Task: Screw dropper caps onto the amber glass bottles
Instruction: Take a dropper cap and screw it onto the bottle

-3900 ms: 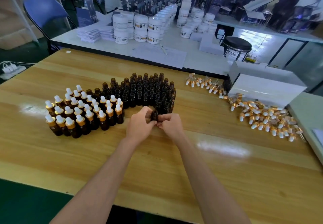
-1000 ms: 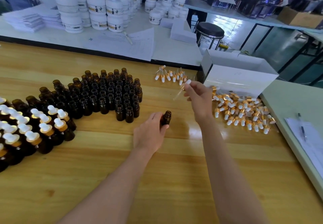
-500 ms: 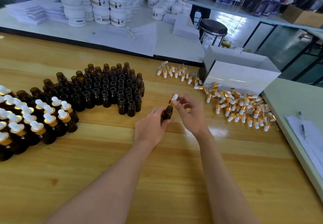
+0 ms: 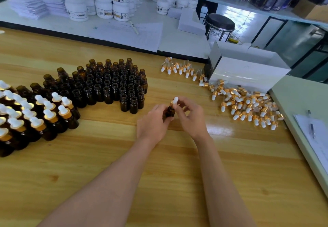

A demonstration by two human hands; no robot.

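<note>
Fingers of the left hand point(image 4: 154, 122) gripped the amber bottle point(image 4: 170, 111) while the right hand point(image 4: 190, 116) pinched its dropper cap point(image 4: 174, 101) on top.

The dropper cap point(image 4: 174, 100), lifted from the right-hand pile a second ago, now sits on the amber bottle point(image 4: 170, 111), the right hand point(image 4: 190, 116) pinching it.

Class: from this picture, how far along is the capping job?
Done: capped bottles at the left. In hand: the left hand grips one bottle while the right hand seats a dropper cap on it. Left: many open bottles, with loose caps heaped at the right.
</note>
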